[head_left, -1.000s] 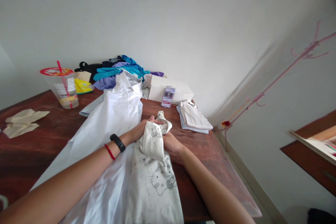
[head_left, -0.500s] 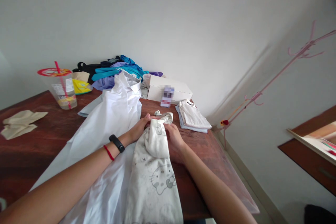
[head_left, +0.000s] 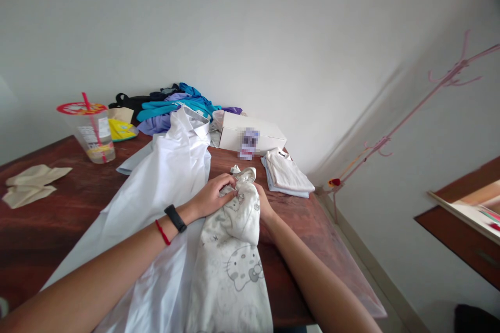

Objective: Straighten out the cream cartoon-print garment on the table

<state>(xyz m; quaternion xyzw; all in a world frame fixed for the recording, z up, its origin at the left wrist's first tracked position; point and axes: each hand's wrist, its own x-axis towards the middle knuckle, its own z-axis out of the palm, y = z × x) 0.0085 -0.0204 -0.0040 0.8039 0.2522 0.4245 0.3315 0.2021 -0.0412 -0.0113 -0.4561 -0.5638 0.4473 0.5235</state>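
Over comes the left hand (head_left: 213, 197), its grip now pinching the printed garment (head_left: 230, 291) at six o'clock on the desk (head_left: 89, 184); the right hand (head_left: 264, 204), grip hidden, braces the three-o'clock edge, apparently steadying bunched folds.

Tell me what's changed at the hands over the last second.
The left hand has moved from the left edge onto the front of the printed cloth's bunched top, which has shifted right. The right hand is at the cloth's right edge, its fingers now hidden behind it. The white shirt, cup, box and folded clothes stayed put.
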